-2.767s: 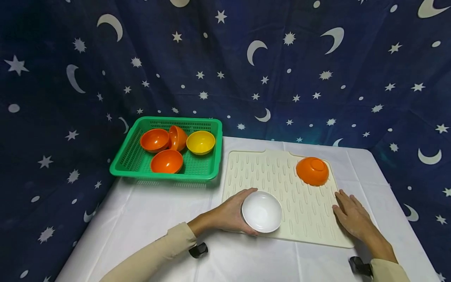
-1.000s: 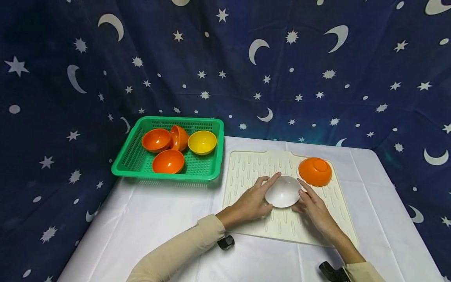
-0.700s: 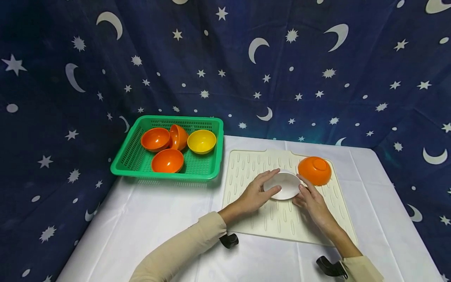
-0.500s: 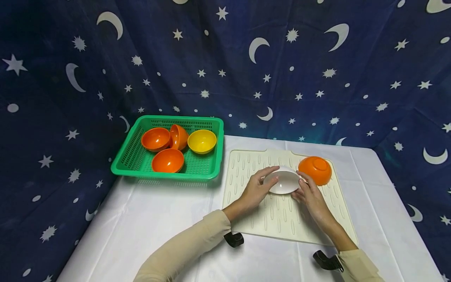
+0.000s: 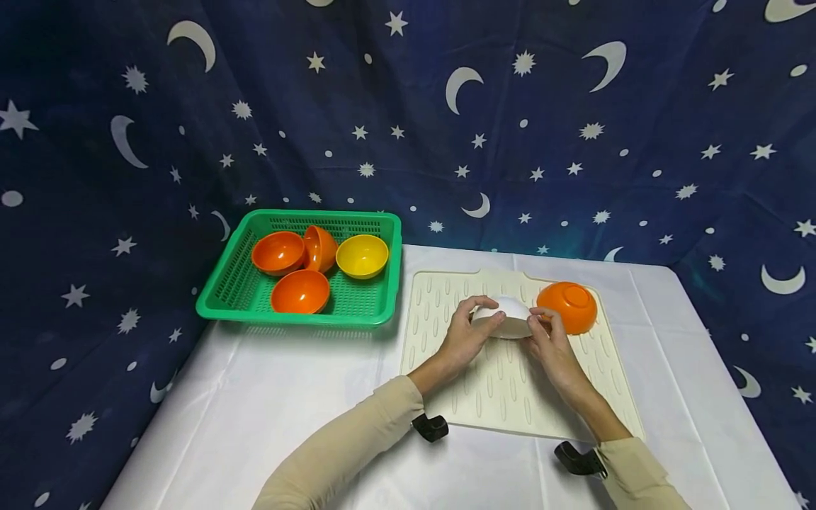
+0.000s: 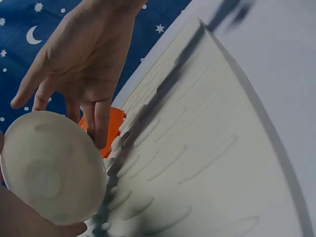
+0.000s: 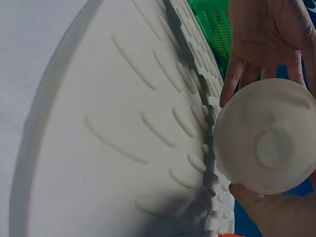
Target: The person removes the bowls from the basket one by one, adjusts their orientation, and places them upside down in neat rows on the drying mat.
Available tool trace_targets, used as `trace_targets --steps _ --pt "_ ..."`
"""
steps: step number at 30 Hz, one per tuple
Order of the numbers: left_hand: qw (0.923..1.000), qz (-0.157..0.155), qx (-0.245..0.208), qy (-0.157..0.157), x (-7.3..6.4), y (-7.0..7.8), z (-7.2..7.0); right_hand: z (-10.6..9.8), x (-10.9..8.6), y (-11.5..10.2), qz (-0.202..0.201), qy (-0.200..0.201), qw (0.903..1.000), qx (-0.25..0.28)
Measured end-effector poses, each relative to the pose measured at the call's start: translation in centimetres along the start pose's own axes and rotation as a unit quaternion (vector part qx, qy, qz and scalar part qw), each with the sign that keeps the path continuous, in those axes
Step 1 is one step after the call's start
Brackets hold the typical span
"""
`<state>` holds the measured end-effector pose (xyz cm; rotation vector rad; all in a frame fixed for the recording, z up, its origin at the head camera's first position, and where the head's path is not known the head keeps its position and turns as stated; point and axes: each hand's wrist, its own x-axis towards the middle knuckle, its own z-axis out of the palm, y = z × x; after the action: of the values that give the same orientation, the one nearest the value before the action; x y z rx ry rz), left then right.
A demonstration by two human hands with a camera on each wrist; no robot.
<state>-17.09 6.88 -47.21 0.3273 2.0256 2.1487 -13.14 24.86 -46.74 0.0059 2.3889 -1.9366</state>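
Note:
Both hands hold a white bowl (image 5: 506, 324) over the far middle of a cream draining mat (image 5: 494, 397). It is tipped over, its base up and away and its shaded inside facing the person. My left hand (image 5: 460, 338) grips the left side, thumb on the near edge and fingers behind. At the right edge, my right hand (image 5: 557, 350) pinches the rim. In the left wrist view, the bowl's inside (image 6: 54, 170) faces the camera; likewise the bowl (image 7: 266, 138) in the right wrist view. An orange bowl (image 5: 569, 308) lies upside down on the mat, just beyond my right fingers.
On the left of the white-covered table (image 5: 255, 397) stands a green basket (image 5: 293, 319). Inside are three orange bowls (image 5: 301, 292) and a yellow bowl (image 5: 362, 256). A dark blue star-and-moon cloth (image 5: 382, 106) hangs behind the table.
My right hand has come from the mat's right edge to join the left on the white bowl. The bowl has moved farther over the mat and turned from mouth up to tipped over.

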Motion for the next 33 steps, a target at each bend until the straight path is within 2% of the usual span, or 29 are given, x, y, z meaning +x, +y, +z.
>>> trace_targets --steps 5,9,13,18,23,26,29,33 --pt "0.9999 0.008 0.000 0.013 0.5 0.2 -0.1 0.3 0.3 -0.3 -0.007 0.009 0.9998 -0.014" --pt "0.9998 -0.021 0.000 0.006 1.0 0.4 -0.6 0.4 0.5 -0.4 -0.011 0.011 0.9999 -0.002" --pt "0.9984 -0.053 -0.005 -0.017 1.4 0.4 -1.0 0.4 0.8 -0.6 -0.019 0.011 0.9998 0.005" --pt "0.9970 -0.069 0.002 -0.035 1.7 0.3 -1.5 0.3 1.2 -0.6 -0.029 0.008 0.9992 0.024" --pt "0.9984 -0.039 0.027 -0.031 1.8 0.2 -1.6 0.1 1.4 -0.4 -0.047 -0.007 0.9989 -0.008" --pt "0.9967 -0.015 0.078 -0.019 2.0 -0.1 -1.4 0.1 1.6 -0.5 -0.051 -0.025 0.9972 -0.048" --pt "0.9896 0.005 0.144 -0.007 2.2 -0.2 -1.1 0.0 1.8 -0.6 -0.047 -0.036 0.9952 -0.077" --pt "0.9754 0.047 0.215 -0.005 2.8 -0.6 -0.8 -0.1 2.3 -0.7 -0.027 -0.043 0.9916 -0.119"
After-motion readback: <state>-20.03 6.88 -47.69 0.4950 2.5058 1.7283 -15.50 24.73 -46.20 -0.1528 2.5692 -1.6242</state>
